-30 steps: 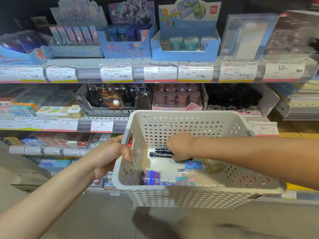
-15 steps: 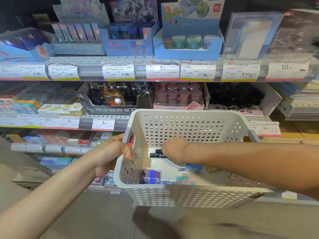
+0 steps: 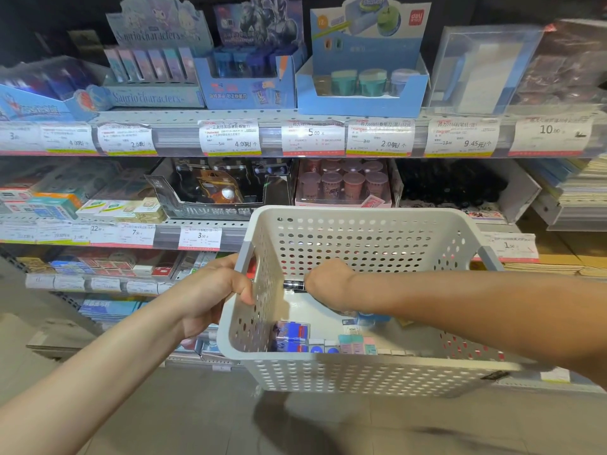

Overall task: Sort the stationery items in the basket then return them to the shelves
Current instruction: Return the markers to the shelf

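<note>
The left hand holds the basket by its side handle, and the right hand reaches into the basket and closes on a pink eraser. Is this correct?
Not quite. In the head view the right hand closes on black pens, not a pink eraser. The rest is correct: the left hand holds the basket.

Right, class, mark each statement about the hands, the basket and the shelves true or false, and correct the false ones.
1. The left hand grips the white basket at its left rim. True.
2. The right hand is outside the basket. False: it is inside, closed on black pens.
3. The basket is empty. False: small colourful packets lie in it.
4. Price tags line the shelf edges. True.
5. The basket is solid-walled. False: its walls are perforated.
</note>
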